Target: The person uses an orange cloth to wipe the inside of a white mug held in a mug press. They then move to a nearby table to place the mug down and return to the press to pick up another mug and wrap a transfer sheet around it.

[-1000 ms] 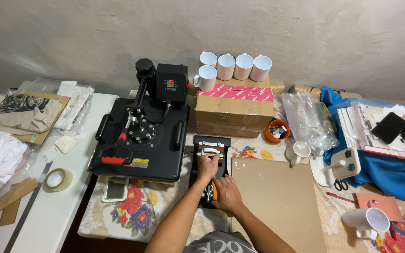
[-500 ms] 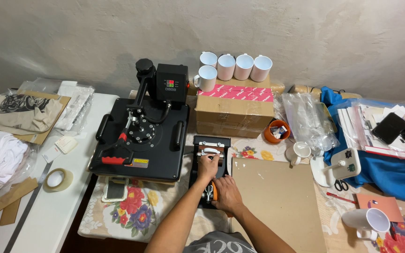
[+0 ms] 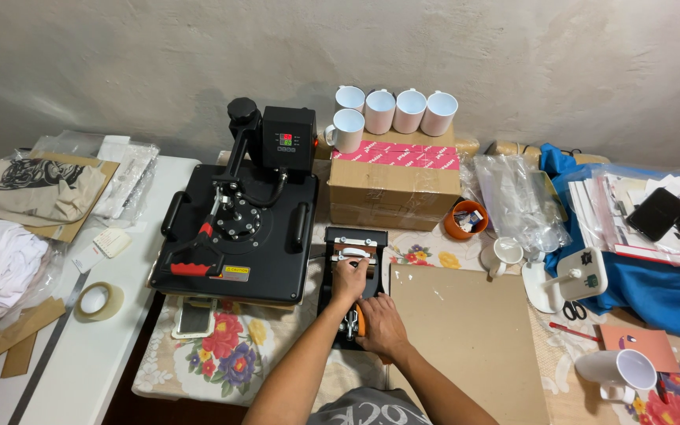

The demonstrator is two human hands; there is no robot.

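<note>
Both hands (image 3: 367, 303) on mug press (image 3: 352, 279), pink-taped box (image 3: 393, 182) behind

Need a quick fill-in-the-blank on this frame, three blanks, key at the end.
1. Both hands rest on the small black ____ press in front of the person.
2. The cardboard box carries ____ white mugs.
3. The roll of tape lies to the ____ of the big heat press.

Missing words: mug; five; left
</note>
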